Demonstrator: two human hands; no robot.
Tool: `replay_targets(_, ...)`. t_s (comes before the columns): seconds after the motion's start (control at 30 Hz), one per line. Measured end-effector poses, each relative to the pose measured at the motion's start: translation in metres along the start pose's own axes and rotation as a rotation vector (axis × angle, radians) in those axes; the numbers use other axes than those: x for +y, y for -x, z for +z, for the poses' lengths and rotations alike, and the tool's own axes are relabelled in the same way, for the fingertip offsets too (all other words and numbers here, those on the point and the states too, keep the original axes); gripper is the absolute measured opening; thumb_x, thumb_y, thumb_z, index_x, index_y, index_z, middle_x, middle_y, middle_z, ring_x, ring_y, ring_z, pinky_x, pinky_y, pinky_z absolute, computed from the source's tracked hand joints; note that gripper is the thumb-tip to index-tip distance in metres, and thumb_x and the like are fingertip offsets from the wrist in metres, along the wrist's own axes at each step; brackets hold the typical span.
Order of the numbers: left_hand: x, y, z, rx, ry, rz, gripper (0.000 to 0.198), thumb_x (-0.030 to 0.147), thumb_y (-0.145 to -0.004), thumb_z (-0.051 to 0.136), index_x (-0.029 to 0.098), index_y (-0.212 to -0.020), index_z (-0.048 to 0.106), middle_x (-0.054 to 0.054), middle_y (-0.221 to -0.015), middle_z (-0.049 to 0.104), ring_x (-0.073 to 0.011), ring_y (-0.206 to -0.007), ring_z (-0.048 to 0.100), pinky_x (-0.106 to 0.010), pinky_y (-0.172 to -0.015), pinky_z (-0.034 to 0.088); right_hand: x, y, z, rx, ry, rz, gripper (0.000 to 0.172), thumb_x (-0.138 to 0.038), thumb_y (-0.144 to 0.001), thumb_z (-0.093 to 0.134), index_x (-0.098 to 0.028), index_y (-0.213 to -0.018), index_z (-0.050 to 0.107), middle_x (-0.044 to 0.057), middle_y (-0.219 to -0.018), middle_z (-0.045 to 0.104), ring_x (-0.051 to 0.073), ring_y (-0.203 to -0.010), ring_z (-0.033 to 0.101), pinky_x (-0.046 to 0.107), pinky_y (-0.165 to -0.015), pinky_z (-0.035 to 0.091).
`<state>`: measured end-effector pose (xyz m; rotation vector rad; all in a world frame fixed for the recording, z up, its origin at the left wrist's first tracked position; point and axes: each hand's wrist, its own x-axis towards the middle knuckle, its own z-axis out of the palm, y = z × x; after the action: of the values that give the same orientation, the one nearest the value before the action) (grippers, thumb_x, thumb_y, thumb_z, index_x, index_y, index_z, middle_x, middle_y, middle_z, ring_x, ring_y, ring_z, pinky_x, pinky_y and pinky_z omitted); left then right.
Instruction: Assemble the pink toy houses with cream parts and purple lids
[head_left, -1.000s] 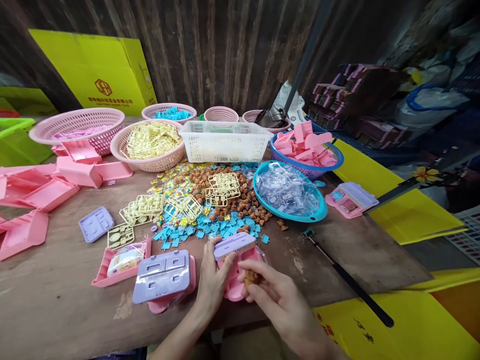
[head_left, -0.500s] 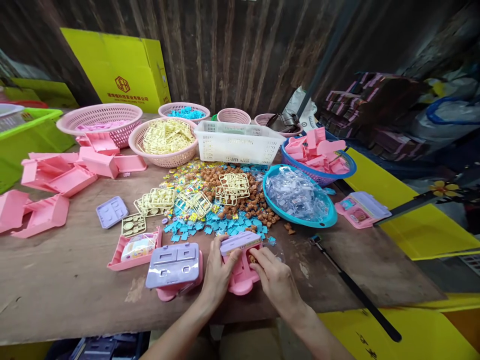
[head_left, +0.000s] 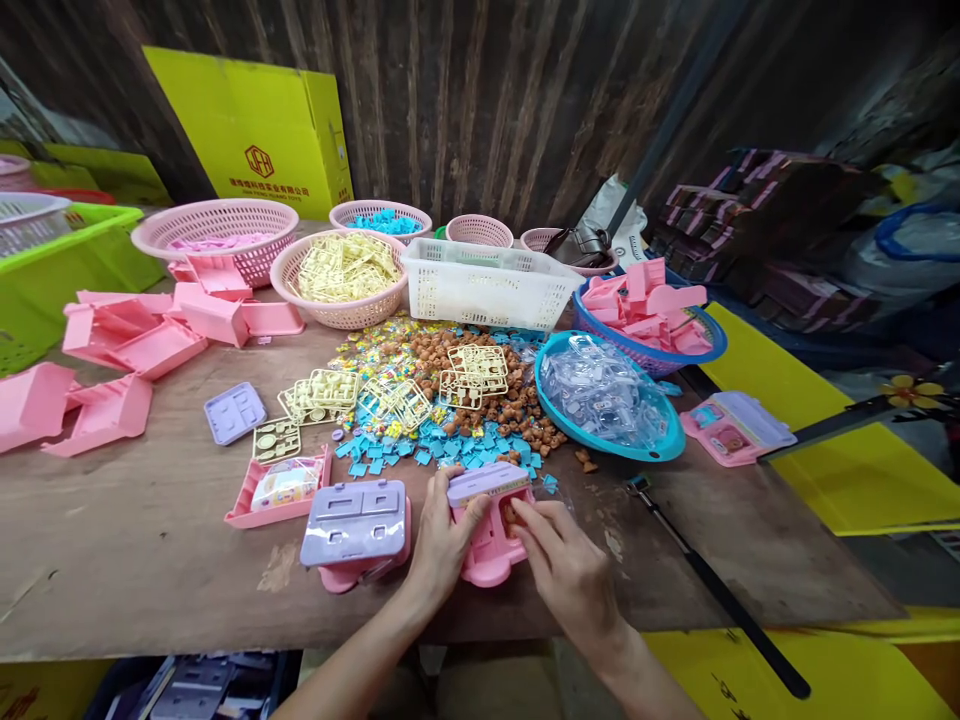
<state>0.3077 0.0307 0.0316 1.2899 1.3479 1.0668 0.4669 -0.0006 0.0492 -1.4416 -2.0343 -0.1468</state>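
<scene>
My left hand (head_left: 442, 535) is wrapped round the left side of a pink toy case (head_left: 489, 570) with a raised lilac lid. At its right compartment, the bunched fingers of my right hand (head_left: 574, 565) pinch a small brown figure (head_left: 511, 515), partly hidden by the fingertips. Just left of my left hand stands another pink case with a lilac lid (head_left: 356, 525) on top. Beyond it lies a pink tray (head_left: 244, 505) with a clear packet (head_left: 289, 484) in it. Blue pieces (head_left: 450, 447) and brown figures (head_left: 517, 410) are heaped in front of my hands.
A turquoise basin (head_left: 667, 450) of clear packets and a black stick (head_left: 727, 595) lie to the right. Behind the heap stand a white basket (head_left: 487, 290) and a pink basket (head_left: 360, 312) of cream frames. Pink shells (head_left: 112, 410) crowd the left; a finished-looking case (head_left: 739, 425) sits far right.
The whole view has shifted slightly, so most things appear further right. My right fingertips have drawn back a little at the compartment, and more of the brown figure shows. My left hand keeps its hold.
</scene>
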Motion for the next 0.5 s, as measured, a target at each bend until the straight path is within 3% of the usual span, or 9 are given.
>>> replay_targets(0.1, 0.000, 0.000, -0.001, -0.011, -0.001, -0.007, 0.039, 0.046, -0.080, 0.052, 0.020, -0.109, 0.048, -0.007, -0.110, 0.055, -0.0225, -0.104, 0.053, -0.037, -0.092, 0.040, 0.013, 0.001, -0.011, 0.186, 0.040, 0.238, 0.026, -0.028, -0.089, 0.046, -0.019, -0.110, 0.058, 0.010, -0.090, 0.063, 0.022, -0.084, 0.061, 0.036, -0.076, 0.049)
replay_targets(0.17, -0.001, 0.000, -0.001, -0.007, -0.006, -0.009, 0.038, 0.046, -0.080, 0.053, 0.021, -0.109, 0.048, -0.007, -0.110, 0.055, -0.0223, -0.105, 0.053, -0.036, -0.092, 0.040, 0.018, 0.003, -0.016, 0.193, -0.047, 0.385, 0.025, -0.032, -0.090, 0.042, -0.018, -0.104, 0.058, 0.009, -0.087, 0.063, 0.022, -0.080, 0.060, 0.036, -0.072, 0.049)
replay_targets(0.23, -0.003, -0.001, 0.000, 0.002, 0.005, -0.014, 0.038, 0.046, -0.080, 0.053, 0.020, -0.109, 0.048, -0.007, -0.110, 0.056, -0.0221, -0.105, 0.053, -0.036, -0.092, 0.040, 0.015, 0.006, -0.018, 0.130, -0.192, 0.398, 0.026, -0.030, -0.092, 0.036, -0.019, -0.101, 0.058, 0.008, -0.087, 0.063, 0.020, -0.080, 0.060, 0.033, -0.070, 0.049)
replay_targets(0.37, -0.006, -0.002, 0.002, 0.015, 0.033, -0.003, 0.039, 0.046, -0.080, 0.053, 0.020, -0.108, 0.048, -0.007, -0.108, 0.057, -0.0219, -0.103, 0.054, -0.036, -0.090, 0.041, -0.002, 0.012, -0.007, 0.060, -0.331, 0.273, 0.019, -0.026, -0.090, 0.043, -0.023, -0.094, 0.061, 0.006, -0.091, 0.062, 0.018, -0.088, 0.059, 0.030, -0.075, 0.048)
replay_targets(0.43, -0.006, -0.003, 0.003, 0.021, 0.035, 0.014, 0.039, 0.046, -0.078, 0.055, 0.020, -0.107, 0.049, -0.007, -0.107, 0.057, -0.0217, -0.102, 0.055, -0.036, -0.090, 0.041, -0.008, 0.012, 0.003, 0.088, -0.338, 0.329, 0.015, -0.031, -0.085, 0.053, -0.022, -0.094, 0.061, 0.007, -0.095, 0.062, 0.021, -0.092, 0.059, 0.033, -0.078, 0.050)
replay_targets(0.5, -0.005, -0.004, 0.002, 0.020, 0.046, 0.010, 0.043, 0.045, -0.074, 0.062, 0.020, -0.106, 0.049, -0.006, -0.105, 0.058, -0.0219, -0.100, 0.056, -0.036, -0.089, 0.042, -0.008, 0.011, 0.010, 0.063, -0.407, 0.439, 0.032, -0.035, -0.081, 0.056, -0.020, -0.109, 0.055, 0.010, -0.109, 0.062, 0.023, -0.101, 0.059, 0.038, -0.083, 0.050)
